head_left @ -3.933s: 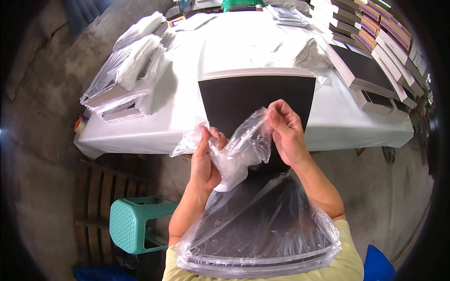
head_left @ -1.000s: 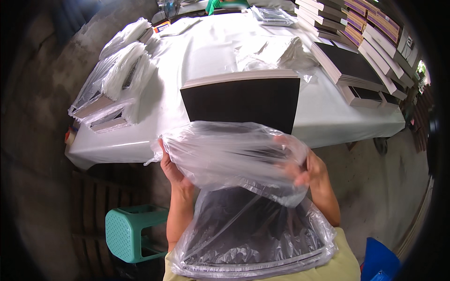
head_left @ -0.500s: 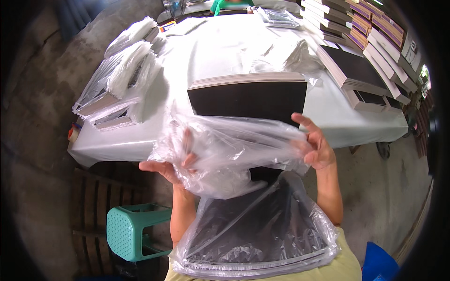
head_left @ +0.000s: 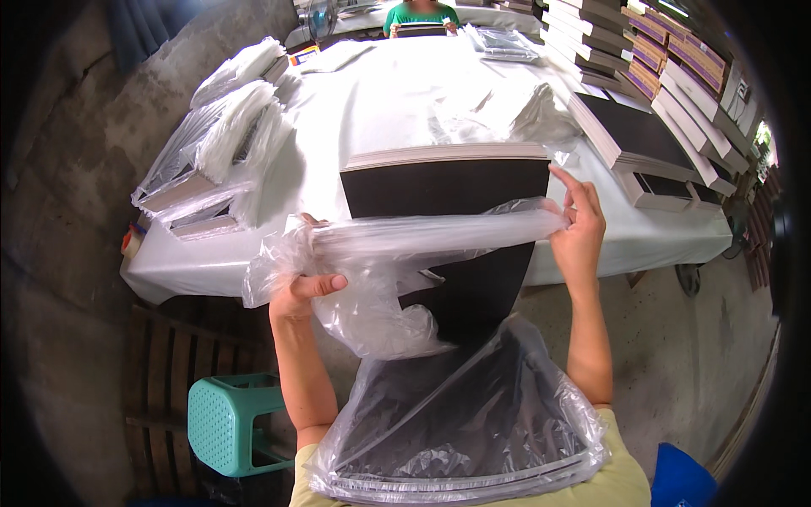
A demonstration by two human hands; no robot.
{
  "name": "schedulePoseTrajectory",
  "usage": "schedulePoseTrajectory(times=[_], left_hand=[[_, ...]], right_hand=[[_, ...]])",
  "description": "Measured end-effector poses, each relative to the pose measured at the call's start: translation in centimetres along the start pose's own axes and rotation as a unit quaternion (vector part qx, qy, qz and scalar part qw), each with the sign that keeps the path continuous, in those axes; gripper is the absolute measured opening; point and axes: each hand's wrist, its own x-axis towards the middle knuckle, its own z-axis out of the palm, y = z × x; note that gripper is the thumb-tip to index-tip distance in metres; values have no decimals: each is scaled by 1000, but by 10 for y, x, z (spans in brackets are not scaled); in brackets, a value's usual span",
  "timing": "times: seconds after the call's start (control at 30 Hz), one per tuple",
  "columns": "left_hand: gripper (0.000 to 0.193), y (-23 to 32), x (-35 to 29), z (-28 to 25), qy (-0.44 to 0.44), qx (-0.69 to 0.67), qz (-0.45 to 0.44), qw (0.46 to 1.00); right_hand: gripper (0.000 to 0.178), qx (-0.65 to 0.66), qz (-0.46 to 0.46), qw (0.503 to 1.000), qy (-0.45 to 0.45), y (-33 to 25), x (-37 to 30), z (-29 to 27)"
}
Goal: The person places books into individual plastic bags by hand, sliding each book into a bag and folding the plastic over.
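Between my hands a clear plastic bag [head_left: 439, 233] is stretched in a gathered band, with a loose bunch hanging at its left. My left hand [head_left: 306, 291] is closed on the bunched end, its fingers partly behind the film. At the other end, my right hand [head_left: 581, 224] pinches the bag with some fingers raised. Below it lies a stack of black sheets [head_left: 448, 182], its pale far edge on the table. The stack's near part, against my body, is covered by a clear plastic cover [head_left: 465, 422]. Whether the bag and cover join, I cannot tell.
Plastic-wrapped stacks [head_left: 215, 139] stand at the left of the white-covered table [head_left: 317, 169]. More black-topped stacks [head_left: 634, 127] and loose plastic bags [head_left: 532, 114] are at the right. A green stool [head_left: 232, 422] stands at lower left. Across the table sits a person [head_left: 422, 15].
The bag has gone from a wide, loose spread to a narrow, taut band. My left hand moved left and slightly down; my right hand moved slightly up. The person across now holds a dark item.
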Motion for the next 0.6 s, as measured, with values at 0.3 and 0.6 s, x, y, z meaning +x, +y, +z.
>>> schedulePoseTrajectory(times=[0.3,0.6], left_hand=[[54,-10,52,30,154,567,296,753],[36,-13,-6,10,144,514,488,691]], right_hand=[[57,-89,32,996,0,-12,9,12],[52,-75,-39,995,59,-23,-27,-12]])
